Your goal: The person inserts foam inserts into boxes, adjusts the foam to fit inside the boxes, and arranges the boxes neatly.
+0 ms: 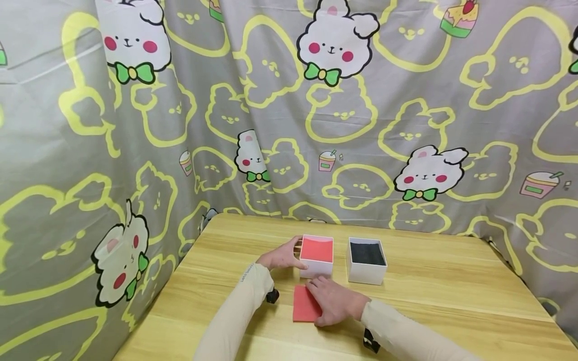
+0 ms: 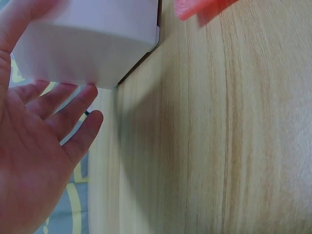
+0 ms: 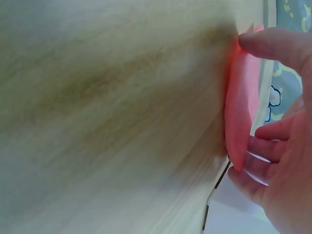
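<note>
A white box (image 1: 316, 271) with red foam (image 1: 317, 249) inside stands near the middle of the table. My left hand (image 1: 284, 254) holds this box from its left side, thumb at the front; in the left wrist view the fingertips touch the white wall (image 2: 87, 53). In front of the box a flat red foam sheet (image 1: 301, 307) lies on the table. My right hand (image 1: 335, 300) grips the sheet across its width, thumb at the near edge and fingers at the far edge. The right wrist view shows the sheet (image 3: 241, 97) bowed slightly between thumb and fingers.
A second white box (image 1: 367, 273) with a black piece (image 1: 368, 253) inside stands to the right of the first. The wooden table (image 1: 451, 281) ends at a patterned curtain (image 1: 280, 120) behind and on the left.
</note>
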### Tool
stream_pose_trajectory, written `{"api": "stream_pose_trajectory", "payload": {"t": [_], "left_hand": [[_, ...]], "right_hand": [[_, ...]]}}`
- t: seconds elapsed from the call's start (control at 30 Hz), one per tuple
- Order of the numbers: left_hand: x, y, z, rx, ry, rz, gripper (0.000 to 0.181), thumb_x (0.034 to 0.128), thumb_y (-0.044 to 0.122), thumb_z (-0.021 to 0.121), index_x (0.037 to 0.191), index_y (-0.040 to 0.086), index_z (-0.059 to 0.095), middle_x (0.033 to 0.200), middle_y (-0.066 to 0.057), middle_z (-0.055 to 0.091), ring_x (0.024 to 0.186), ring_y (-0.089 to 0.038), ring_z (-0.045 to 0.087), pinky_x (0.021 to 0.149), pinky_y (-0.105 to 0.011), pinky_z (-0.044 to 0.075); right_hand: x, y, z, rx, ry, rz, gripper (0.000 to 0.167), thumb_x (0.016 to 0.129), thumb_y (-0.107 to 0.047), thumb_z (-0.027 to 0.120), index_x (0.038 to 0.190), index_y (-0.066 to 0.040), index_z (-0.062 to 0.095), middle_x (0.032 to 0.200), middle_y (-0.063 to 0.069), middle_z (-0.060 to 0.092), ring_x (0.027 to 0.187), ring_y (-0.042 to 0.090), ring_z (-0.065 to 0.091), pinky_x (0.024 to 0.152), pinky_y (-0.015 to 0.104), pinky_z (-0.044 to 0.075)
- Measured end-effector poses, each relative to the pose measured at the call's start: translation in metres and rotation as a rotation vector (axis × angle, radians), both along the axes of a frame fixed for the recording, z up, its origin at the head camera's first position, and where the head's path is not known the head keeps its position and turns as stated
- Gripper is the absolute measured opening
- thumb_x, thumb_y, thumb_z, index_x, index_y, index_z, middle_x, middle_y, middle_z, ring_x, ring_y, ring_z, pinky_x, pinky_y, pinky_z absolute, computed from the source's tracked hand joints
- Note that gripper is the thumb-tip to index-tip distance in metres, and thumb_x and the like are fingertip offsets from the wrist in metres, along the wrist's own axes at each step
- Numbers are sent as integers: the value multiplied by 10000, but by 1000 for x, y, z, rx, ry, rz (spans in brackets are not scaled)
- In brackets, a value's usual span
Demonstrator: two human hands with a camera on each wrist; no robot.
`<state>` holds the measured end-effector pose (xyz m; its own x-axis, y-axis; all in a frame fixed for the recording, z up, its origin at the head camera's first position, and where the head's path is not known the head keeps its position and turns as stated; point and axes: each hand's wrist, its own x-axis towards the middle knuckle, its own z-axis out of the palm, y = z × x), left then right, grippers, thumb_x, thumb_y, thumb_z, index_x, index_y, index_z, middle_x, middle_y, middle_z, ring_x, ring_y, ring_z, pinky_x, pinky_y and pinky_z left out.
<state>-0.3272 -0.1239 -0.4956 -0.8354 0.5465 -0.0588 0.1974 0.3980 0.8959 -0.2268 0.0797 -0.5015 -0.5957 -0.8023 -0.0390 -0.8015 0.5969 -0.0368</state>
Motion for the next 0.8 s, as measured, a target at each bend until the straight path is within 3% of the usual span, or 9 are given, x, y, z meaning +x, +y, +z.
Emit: {"api": "stream_pose_trajectory", "payload": {"t": [0.43, 0.67, 0.8], "left_hand": [[-1, -1, 1, 25, -9, -1, 912, 721, 80, 807, 1447, 67, 256, 1303, -72, 469, 1185, -217, 453, 969, -352, 395], [0, 0, -1, 23, -15, 0, 936, 724, 94, 809, 1462, 72, 234, 1349, -84, 437, 1227, -234, 428, 998, -364, 374], [0, 0, -2, 37, -29, -2, 944, 724, 79, 805, 1467, 66, 223, 1347, -96, 437, 1224, -244, 433, 985, -359, 388]], "right_hand": [[3, 10, 21, -73, -9, 53, 896, 709, -452, 709, 1377, 49, 384, 1396, 155, 413, 1261, 273, 386, 1051, 387, 324], [6, 16, 33, -175, -64, 49, 921, 704, -387, 729, 1456, -81, 295, 1388, 114, 400, 1192, 211, 412, 999, 390, 383], [9, 21, 39, -181, -83, 26, 902, 722, -376, 711, 1451, -33, 306, 1400, 120, 378, 1173, 213, 422, 972, 378, 407]]}}
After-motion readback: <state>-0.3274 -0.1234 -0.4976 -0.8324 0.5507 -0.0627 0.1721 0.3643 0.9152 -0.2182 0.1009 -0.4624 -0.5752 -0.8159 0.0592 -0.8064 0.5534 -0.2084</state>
